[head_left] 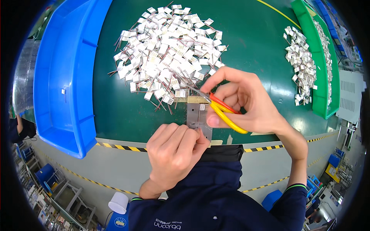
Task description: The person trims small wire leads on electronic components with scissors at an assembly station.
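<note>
My right hand (250, 100) is closed round a pair of slim-tipped pliers (227, 115) with yellow and red handles. Their narrow metal jaws point up and left, over the near edge of a big heap of small white parts with thin dark wires (169, 50). Below the jaws, a grey metal plate (192, 114) lies at the table's front edge. One white part (203, 107) rests on the plate, and a thin reddish wire runs from there toward me. My left hand (173, 148) is closed at the plate's near end; what its fingertips pinch is hidden.
A long blue bin (86, 77) stands at the left with one small white part (63, 91) inside. At the right, a green bin (322, 69) holds more parts, with a second heap (300, 63) beside it. Black-and-yellow tape (123, 147) marks the table's front edge.
</note>
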{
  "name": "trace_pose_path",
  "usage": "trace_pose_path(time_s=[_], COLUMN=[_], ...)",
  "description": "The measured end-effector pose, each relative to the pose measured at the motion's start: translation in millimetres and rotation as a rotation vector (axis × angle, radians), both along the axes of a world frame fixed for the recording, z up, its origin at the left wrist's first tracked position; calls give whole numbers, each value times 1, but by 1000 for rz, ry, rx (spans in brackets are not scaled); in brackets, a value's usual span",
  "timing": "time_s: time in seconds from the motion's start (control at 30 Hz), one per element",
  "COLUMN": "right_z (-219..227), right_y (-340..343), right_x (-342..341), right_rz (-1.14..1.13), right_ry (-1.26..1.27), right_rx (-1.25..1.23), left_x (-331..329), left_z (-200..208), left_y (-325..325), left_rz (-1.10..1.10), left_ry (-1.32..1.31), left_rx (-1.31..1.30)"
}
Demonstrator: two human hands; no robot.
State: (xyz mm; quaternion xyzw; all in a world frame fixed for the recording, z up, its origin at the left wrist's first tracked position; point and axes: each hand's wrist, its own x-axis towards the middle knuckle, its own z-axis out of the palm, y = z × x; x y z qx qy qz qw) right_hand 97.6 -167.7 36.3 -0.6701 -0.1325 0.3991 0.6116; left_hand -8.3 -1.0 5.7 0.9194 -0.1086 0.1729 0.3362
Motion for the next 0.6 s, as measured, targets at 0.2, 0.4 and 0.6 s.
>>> trace_pose_path(time_s=[0.2,0.4,0.6], right_z=[7,8,3], right_y=[-16,-19,-17], right_x=[8,13,8], right_rz=[152,233,223], right_ry=[215,341,303], right_rx=[-44,-236,-216], left_x=[-3,-3,-4], left_z=[-1,-3,-3], left_y=[-2,-2,-3], left_rz=[3,10,15], left_ry=[36,39,44], left_rx=[-44,-107,-108])
